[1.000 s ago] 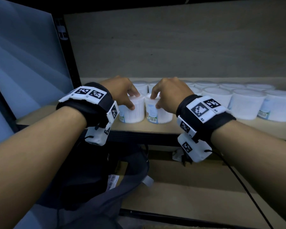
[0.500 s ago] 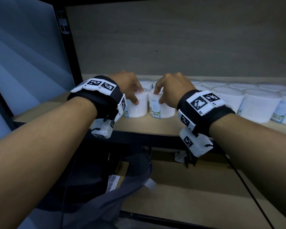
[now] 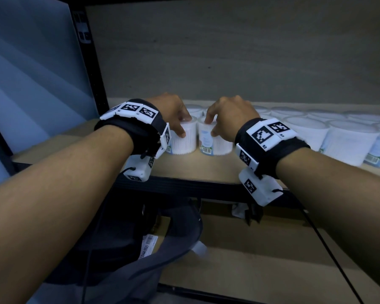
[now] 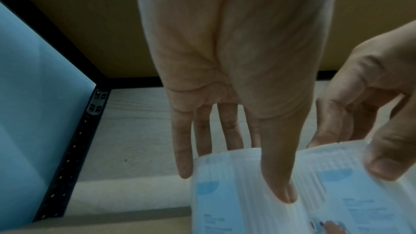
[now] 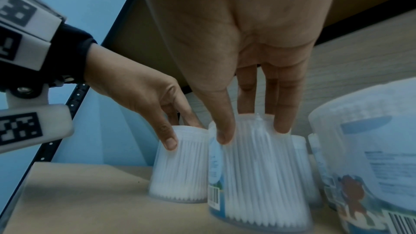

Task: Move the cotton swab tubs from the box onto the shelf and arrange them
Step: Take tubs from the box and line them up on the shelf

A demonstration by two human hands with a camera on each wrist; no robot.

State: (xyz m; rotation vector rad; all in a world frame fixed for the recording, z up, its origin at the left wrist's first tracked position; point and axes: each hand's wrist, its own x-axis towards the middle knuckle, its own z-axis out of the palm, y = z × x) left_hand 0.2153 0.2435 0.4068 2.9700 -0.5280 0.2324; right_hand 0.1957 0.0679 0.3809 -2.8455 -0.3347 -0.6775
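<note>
While each hand (image 3: 173, 113) (image 3: 230, 115) clamps its own tub (image 3: 183, 139) (image 3: 215, 141) (side by side), arranging is under way; next, nudge them flush.

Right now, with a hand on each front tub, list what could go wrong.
1. The left hand and right hand grip the left tub and right tub only near the lids, so a hard push could tip one.
2. More tubs stand close behind; pushing further back may knock them.
3. The right tub sits close to the neighbouring tub, so sliding sideways could bump it.
</note>
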